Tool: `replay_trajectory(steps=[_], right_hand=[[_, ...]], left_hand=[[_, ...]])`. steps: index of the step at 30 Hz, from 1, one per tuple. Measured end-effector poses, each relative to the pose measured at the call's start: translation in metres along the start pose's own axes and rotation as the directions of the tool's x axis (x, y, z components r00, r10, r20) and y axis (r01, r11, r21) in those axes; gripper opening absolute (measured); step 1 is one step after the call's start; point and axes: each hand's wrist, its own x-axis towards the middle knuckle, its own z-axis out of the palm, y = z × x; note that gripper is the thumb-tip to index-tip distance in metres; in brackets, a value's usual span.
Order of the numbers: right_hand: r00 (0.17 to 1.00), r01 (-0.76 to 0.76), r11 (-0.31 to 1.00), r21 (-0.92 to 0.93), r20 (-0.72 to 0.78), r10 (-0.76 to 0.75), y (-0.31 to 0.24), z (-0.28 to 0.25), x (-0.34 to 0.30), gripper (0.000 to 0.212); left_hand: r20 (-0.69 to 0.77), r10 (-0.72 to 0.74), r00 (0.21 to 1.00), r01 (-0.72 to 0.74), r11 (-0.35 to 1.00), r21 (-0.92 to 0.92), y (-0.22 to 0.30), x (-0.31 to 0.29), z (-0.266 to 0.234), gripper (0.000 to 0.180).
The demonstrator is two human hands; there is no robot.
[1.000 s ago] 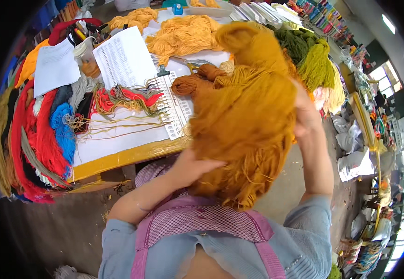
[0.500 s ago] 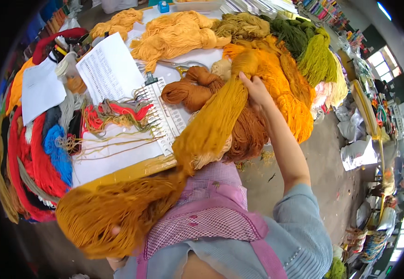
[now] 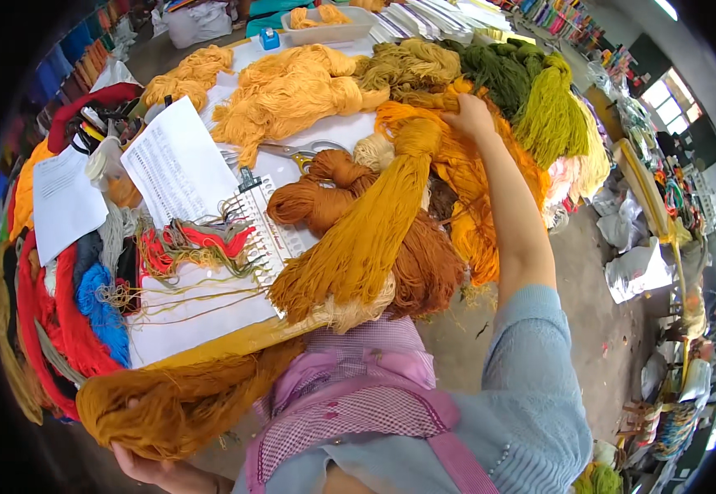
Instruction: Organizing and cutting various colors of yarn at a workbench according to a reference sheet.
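Note:
My left hand [image 3: 148, 468] is at the lower left, closed around a golden-brown skein of yarn [image 3: 168, 403] that hangs in front of the table's near edge. Some of its fingers are hidden in the strands. My right hand [image 3: 471, 118] reaches to the far side of the pile, its fingers closed on the end of an orange-brown skein [image 3: 444, 98]. Bright orange yarn [image 3: 477, 243] spreads beneath that forearm. A mustard skein [image 3: 366, 222] lies untouched across rust-brown skeins [image 3: 428, 259] and a cream one [image 3: 358, 306].
Scissors [image 3: 300, 154] lie behind the brown skeins. Left of them are a punched card with yarn samples [image 3: 263, 222] and a printed sheet [image 3: 178, 160]. Red skeins [image 3: 69, 309] hang over the left edge. Light orange yarn [image 3: 292, 90] and green skeins [image 3: 551, 111] line the back.
My right hand has let go of the mustard skein, now lying on the pile, and moved farther away to the orange-brown one. My left hand has shifted left with the golden-brown skein.

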Motion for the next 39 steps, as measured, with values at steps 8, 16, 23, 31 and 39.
replay_trajectory(steps=[8, 16, 23, 31, 39], right_hand=[[0.91, 0.241, 0.47, 0.849, -0.366, 0.195, 0.043, -0.117, -0.038, 0.014], [0.815, 0.53, 0.395, 0.751, -0.579, 0.008, 0.052, -0.226, -0.117, 0.018], [0.974, 0.177, 0.961, 0.215, -0.18, -0.139, 0.115, -0.101, -0.113, 0.019], [0.944, 0.035, 0.986, 0.16, -0.33, 0.02, 0.062, -0.081, -0.175, 0.035], [0.422, 0.062, 0.996, -0.062, -0.903, -0.083, 0.072, -0.226, -0.259, 0.041]], left_hand=[[0.152, -0.165, 0.975, 0.136, 0.973, 0.186, 0.009, 0.021, -0.029, 0.031], [0.069, -0.103, 0.992, 0.086, 0.972, 0.219, -0.01, 0.026, -0.022, 0.033], [0.202, -0.124, 0.971, 0.053, 0.945, 0.324, -0.006, 0.026, -0.025, 0.037], [0.18, -0.054, 0.982, -0.011, 0.939, 0.343, -0.004, 0.026, -0.036, 0.039], [0.175, 0.004, 0.985, -0.055, 0.957, 0.286, 0.001, 0.034, -0.048, 0.034]])
